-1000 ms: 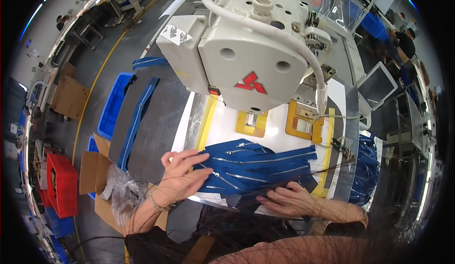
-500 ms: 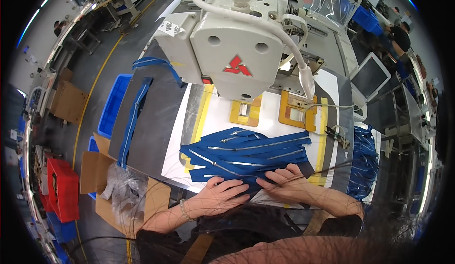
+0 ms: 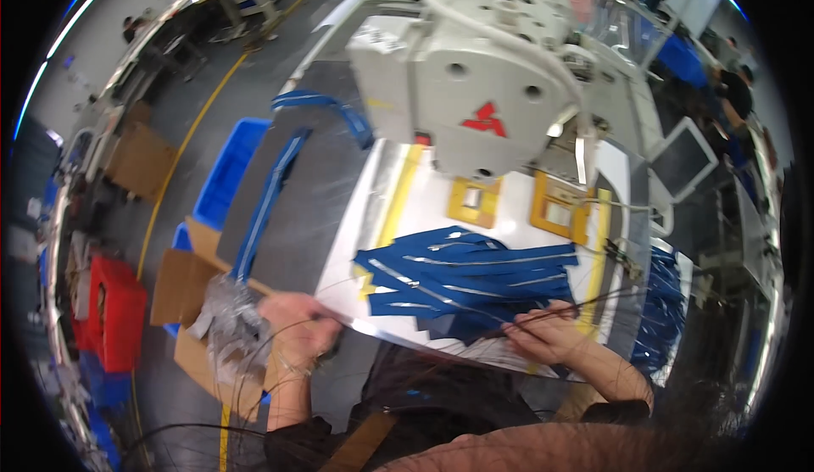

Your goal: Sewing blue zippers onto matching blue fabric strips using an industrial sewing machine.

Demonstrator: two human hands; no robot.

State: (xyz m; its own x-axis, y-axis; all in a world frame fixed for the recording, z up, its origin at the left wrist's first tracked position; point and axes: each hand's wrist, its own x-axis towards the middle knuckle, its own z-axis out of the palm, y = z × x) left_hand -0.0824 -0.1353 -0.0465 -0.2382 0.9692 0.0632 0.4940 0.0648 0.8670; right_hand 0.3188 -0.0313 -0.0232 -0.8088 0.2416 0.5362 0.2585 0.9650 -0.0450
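Zippers (image 3: pixel 462 279) form one heap, right hand (image 3: pixel 543 335) curled alongside, left hand (image 3: pixel 298 326) blurred, grips unclear.

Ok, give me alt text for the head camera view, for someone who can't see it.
A person's right hand is at the near right edge of a pile of blue zippers, in front of a white industrial sewing machine. The blurred left hand is beside crumpled clear plastic in an open cardboard box.
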